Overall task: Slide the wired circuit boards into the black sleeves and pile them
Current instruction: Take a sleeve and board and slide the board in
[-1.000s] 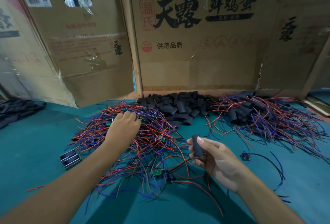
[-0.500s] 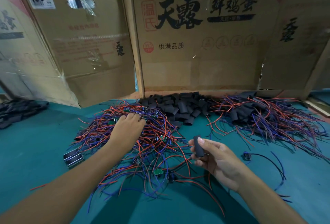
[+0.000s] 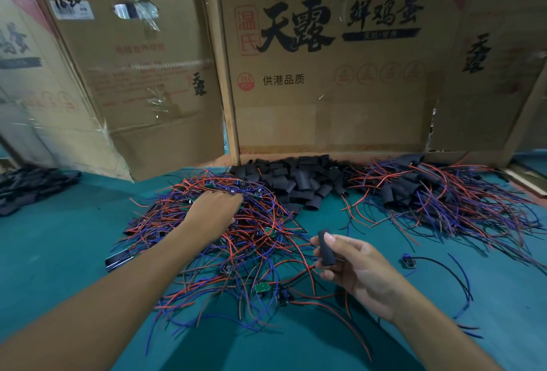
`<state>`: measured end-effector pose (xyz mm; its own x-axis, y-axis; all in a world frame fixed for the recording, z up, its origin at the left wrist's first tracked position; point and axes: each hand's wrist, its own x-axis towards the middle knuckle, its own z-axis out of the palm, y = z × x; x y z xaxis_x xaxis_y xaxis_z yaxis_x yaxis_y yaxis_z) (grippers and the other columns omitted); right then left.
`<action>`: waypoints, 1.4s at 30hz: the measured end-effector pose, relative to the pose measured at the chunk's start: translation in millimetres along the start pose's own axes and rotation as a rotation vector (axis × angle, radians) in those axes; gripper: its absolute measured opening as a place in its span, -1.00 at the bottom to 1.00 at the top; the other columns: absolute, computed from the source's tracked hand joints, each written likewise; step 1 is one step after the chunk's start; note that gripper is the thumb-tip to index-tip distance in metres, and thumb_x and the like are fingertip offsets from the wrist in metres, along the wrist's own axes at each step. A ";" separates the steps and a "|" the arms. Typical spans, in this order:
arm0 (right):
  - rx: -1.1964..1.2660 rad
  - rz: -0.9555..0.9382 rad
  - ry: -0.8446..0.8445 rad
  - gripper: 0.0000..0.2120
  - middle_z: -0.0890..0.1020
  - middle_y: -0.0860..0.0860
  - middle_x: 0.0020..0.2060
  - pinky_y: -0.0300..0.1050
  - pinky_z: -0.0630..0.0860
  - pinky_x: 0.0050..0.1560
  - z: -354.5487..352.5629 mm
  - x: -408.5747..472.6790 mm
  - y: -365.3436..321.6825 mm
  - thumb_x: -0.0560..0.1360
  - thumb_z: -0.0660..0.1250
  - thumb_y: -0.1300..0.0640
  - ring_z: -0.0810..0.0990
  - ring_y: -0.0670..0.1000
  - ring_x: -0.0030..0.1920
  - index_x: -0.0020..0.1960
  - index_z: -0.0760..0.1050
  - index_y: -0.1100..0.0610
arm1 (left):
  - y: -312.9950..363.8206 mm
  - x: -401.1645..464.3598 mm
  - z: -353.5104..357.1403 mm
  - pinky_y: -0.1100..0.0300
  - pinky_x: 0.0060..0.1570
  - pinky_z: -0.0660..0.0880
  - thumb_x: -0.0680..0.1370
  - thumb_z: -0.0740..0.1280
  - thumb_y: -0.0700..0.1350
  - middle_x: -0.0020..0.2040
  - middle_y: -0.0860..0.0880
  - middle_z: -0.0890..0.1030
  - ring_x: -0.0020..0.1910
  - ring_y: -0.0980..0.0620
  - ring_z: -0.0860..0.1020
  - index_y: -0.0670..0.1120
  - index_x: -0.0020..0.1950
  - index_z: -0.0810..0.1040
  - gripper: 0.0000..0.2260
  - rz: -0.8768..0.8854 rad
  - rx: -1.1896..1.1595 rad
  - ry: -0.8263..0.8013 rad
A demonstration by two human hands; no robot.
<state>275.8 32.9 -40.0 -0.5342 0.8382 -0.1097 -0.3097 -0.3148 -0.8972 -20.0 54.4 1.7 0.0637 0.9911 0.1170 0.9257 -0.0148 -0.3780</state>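
A tangled heap of red and blue wires with small green circuit boards (image 3: pixel 225 240) lies on the green table in front of me. My left hand (image 3: pixel 213 214) reaches into the top of this heap, knuckles up, fingertips buried among the wires; what they hold is hidden. My right hand (image 3: pixel 355 267) pinches one black sleeve (image 3: pixel 326 248) upright between thumb and fingers, just right of the heap. A pile of loose black sleeves (image 3: pixel 299 181) lies behind, against the cardboard. Further right spreads a pile of sleeved boards with wires (image 3: pixel 438 196).
Cardboard box walls (image 3: pixel 325 89) close off the back of the green table (image 3: pixel 59 252). More black sleeves (image 3: pixel 26 187) lie at the far left. A single wired board (image 3: pixel 408 261) lies at the right. A small dark metal-edged block (image 3: pixel 118 259) sits left of the heap.
My left hand has stayed on top of the wire heap, shifting only slightly. My right hand keeps holding the black sleeve in about the same place.
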 end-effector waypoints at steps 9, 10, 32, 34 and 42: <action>-0.021 -0.031 0.001 -0.58 0.61 0.11 -0.18 -0.18 0.52 -0.31 -3.3 -0.3 -3.7 0.35 0.45 -0.01 0.61 0.03 -0.24 0.07 0.63 0.27 | -6.3 -40.4 -61.6 0.05 -0.17 0.53 0.54 0.43 0.02 -0.12 -0.04 0.60 -0.16 -0.10 0.57 0.01 0.07 0.64 -0.85 -0.196 -0.392 0.471; -0.023 -0.032 0.005 -0.58 0.61 0.11 -0.18 -0.18 0.51 -0.31 -4.3 0.1 -3.5 0.35 0.45 -0.01 0.61 0.03 -0.24 0.08 0.62 0.27 | -3.9 -48.3 -66.3 0.06 -0.23 0.55 0.54 0.43 0.04 -0.19 -0.04 0.66 -0.21 -0.12 0.62 0.03 0.07 0.65 -0.85 -0.224 -0.414 0.515; -1.213 -0.603 0.157 -0.68 0.61 -0.22 -0.07 -0.52 0.35 0.03 -1.4 -0.3 18.9 0.40 0.53 0.00 0.52 -0.27 0.01 0.08 0.49 -0.12 | 68.7 -75.5 -33.6 0.22 -0.11 0.62 0.53 0.40 -0.32 -0.01 0.01 0.69 0.03 -0.03 0.70 -0.09 0.09 0.63 -0.80 -0.395 -2.017 0.806; -1.133 -0.587 0.183 -0.68 0.63 -0.24 -0.09 -0.51 0.37 0.03 2.2 -2.9 18.6 0.39 0.55 0.01 0.55 -0.29 0.00 0.07 0.51 -0.10 | 70.9 -76.1 -34.7 0.22 -0.09 0.62 0.52 0.40 -0.32 -0.02 0.02 0.69 0.03 -0.03 0.70 -0.10 0.09 0.62 -0.80 -0.381 -2.042 0.808; -0.815 -0.457 0.054 -0.73 0.67 -0.16 -0.16 -0.27 0.59 -0.01 20.6 -8.4 28.3 0.40 0.55 0.17 0.61 -0.22 -0.10 -0.02 0.52 -0.04 | 81.4 -76.5 -39.1 0.24 -0.06 0.59 0.53 0.38 -0.38 -0.05 -0.07 0.64 -0.04 -0.01 0.69 -0.22 0.13 0.58 -0.80 -0.405 -2.182 0.863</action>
<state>255.3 7.8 -55.7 -0.4532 0.8296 0.3261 0.1774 0.4425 -0.8790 65.0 -27.8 -2.1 -0.5997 0.7299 0.3280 -0.2149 -0.5418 0.8126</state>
